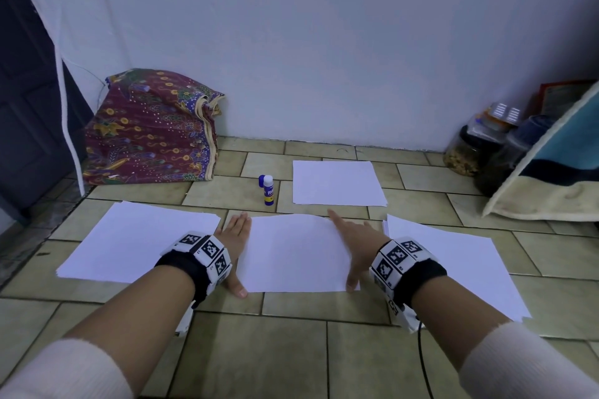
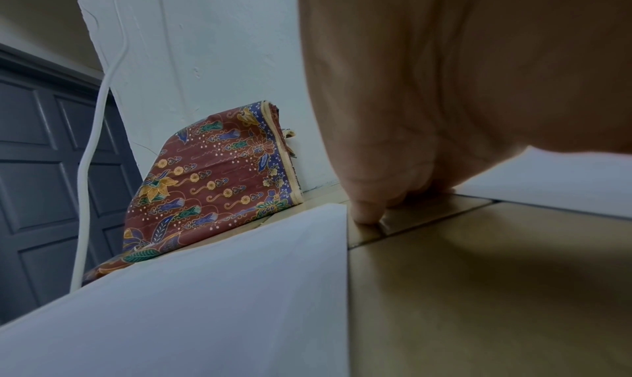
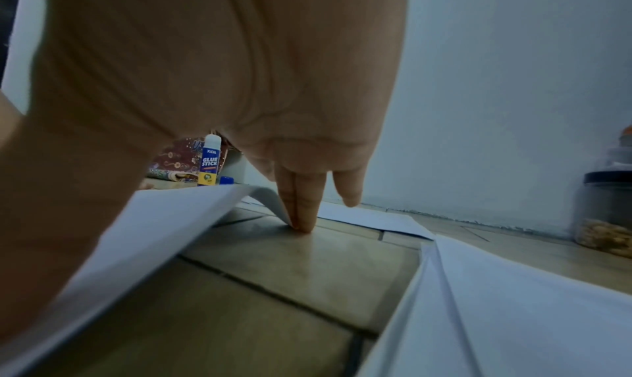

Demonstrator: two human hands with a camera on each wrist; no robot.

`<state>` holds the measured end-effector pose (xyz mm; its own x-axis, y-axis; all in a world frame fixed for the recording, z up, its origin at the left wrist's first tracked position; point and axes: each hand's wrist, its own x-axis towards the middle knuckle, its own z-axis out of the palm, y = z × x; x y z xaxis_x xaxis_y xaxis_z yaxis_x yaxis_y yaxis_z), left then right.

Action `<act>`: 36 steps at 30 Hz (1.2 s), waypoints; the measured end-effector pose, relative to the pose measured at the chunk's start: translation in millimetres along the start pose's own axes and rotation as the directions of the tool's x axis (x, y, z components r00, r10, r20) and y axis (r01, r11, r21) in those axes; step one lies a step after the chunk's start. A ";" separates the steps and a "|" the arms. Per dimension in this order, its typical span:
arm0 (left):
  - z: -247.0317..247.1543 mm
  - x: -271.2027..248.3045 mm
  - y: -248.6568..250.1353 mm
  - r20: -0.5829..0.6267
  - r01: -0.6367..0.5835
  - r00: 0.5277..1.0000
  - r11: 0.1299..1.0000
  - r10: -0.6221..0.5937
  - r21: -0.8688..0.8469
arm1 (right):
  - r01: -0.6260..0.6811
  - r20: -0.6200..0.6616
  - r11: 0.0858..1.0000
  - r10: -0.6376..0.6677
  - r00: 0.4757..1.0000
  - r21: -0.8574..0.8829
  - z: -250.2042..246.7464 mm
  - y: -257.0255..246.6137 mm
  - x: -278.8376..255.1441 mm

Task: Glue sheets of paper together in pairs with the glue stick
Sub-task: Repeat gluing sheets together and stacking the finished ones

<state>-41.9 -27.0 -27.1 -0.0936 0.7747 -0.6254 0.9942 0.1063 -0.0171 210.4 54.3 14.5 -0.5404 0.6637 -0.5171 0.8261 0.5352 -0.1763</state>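
Note:
A white sheet (image 1: 291, 253) lies on the tiled floor between my hands. My left hand (image 1: 235, 236) lies with straight fingers along its left edge, the fingertips (image 2: 366, 210) on the tile. My right hand (image 1: 351, 240) presses with straight fingers against its right edge, which bows upward (image 3: 153, 234) in the right wrist view. A pile of sheets (image 1: 139, 243) lies to the left, another pile (image 1: 453, 266) to the right, and a further sheet (image 1: 337, 183) lies beyond. The glue stick (image 1: 268, 189) stands upright and uncapped past the middle sheet, its blue cap (image 1: 262, 180) beside it.
A folded batik cloth (image 1: 149, 129) leans in the far left corner by a dark door (image 1: 26, 107) and a white cable (image 1: 66, 113). Jars (image 1: 476, 146) and a leaning towel-covered board (image 1: 551, 178) stand at the far right. A wall closes the back.

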 end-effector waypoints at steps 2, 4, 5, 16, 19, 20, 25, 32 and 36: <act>-0.2 -0.5 0.1 0.000 -0.002 1.000 1.000 0.002 -0.002 | 0.017 -0.019 0.997 -0.016 1.000 0.069 2.0 4.6 1.3; -0.3 -0.5 -0.3 0.000 -0.004 1.000 1.000 0.004 -0.002 | 0.045 -0.019 0.970 -0.042 0.999 0.240 4.9 14.7 4.5; -0.4 -0.9 -0.4 0.002 -0.003 1.000 1.000 0.003 0.000 | 0.063 -0.019 0.931 -0.061 0.998 0.361 5.2 18.9 4.0; 0.3 -2.0 0.8 -0.014 -0.008 1.000 1.000 0.008 0.009 | 0.218 -0.314 0.487 0.125 0.941 0.846 33.2 21.8 0.4; -0.4 -1.2 0.4 -0.012 -0.016 1.000 1.000 0.016 0.007 | 0.192 -0.295 0.542 0.109 0.949 0.818 39.7 14.0 1.3; 0.2 -0.7 -0.9 -0.015 -0.020 1.000 1.000 0.020 0.008 | 0.178 -0.282 0.549 0.112 0.953 0.817 40.1 12.4 0.5; 2.0 2.9 -1.8 -0.022 -0.022 1.000 1.000 0.022 0.003 | 0.119 -0.246 0.566 0.154 0.957 0.816 37.5 19.6 -8.5; 1.9 1.8 12.5 -0.055 0.072 0.996 0.997 -0.072 0.000 | 0.245 -0.452 0.609 0.210 0.867 0.754 4.1 54.7 -31.3; 11.7 13.2 23.5 -0.115 0.160 0.980 0.986 -0.163 -0.038 | 0.338 -0.528 0.528 0.263 0.807 0.779 -17.8 70.4 -33.6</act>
<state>-19.1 -21.6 -45.0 -0.2600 0.8136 -0.5200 0.9637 0.2523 -0.0871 283.9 79.0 34.3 -0.3034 0.9526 -0.0214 0.3783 0.0998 -0.9203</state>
